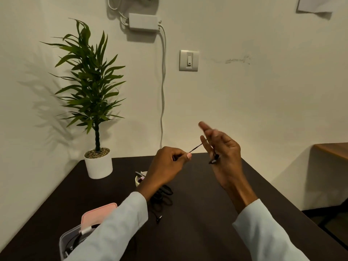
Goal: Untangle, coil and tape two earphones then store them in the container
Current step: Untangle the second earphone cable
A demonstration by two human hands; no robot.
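Observation:
A black earphone cable [195, 147] stretches between my two hands above the dark table. My left hand [167, 164] pinches one part of it between thumb and fingers. The cable winds around the spread fingers of my right hand [222, 147], and its earbuds [214, 160] dangle against that palm. More black cable [162, 196] lies heaped on the table under my left wrist, with a jack plug [159, 219] at its end. A clear container [75, 240] with a pink lid [98, 213] stands at the near left, partly hidden by my left sleeve. A roll of tape [140, 178] sits behind my left hand.
A potted plant in a white pot [98, 164] stands at the table's far left corner. The dark table [197, 213] ends at its right edge near a wooden surface [333, 150]. A white cable [162, 91] hangs down the wall behind.

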